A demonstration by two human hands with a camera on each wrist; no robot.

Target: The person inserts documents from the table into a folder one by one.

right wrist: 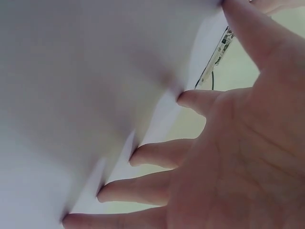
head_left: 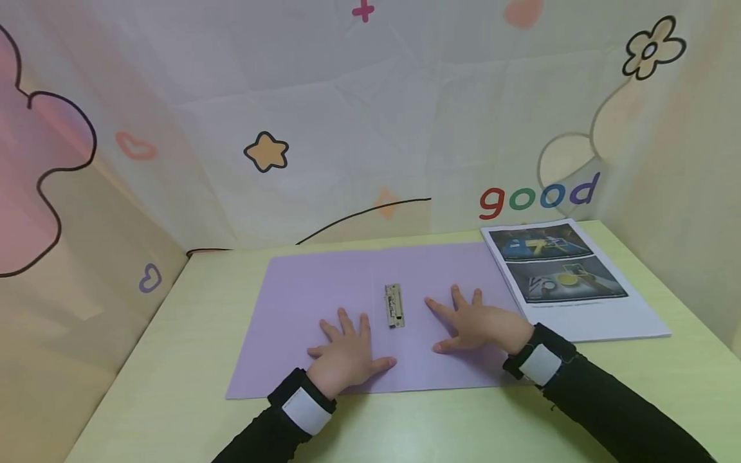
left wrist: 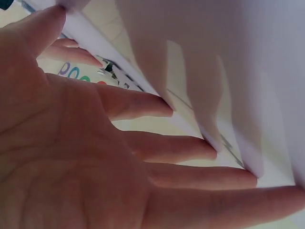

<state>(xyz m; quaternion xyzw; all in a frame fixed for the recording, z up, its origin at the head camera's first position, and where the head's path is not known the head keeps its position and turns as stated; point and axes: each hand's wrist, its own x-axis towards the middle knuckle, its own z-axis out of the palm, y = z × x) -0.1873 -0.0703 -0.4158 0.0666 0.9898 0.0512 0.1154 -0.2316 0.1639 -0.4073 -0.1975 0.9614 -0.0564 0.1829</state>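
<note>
Left hand (head_left: 346, 358) and right hand (head_left: 477, 323) were both released, fingers spread, fingertips on the flat lavender paper sheet (head_left: 324, 283). Between the 2 hands lay a narrow, rectangular beige-and-dark component (head_left: 394, 306). Farther right: white printed paper stack (head_left: 596, 319) rested on the pale yellow-green bench (head_left: 168, 360).

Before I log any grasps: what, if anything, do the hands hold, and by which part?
Nothing: the left hand and right hand touch the purple sheet; the small component lies untouched between them.

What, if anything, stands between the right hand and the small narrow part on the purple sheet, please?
Nothing visible does: only bare purple sheet lies between the right hand and the small narrow part.
</note>
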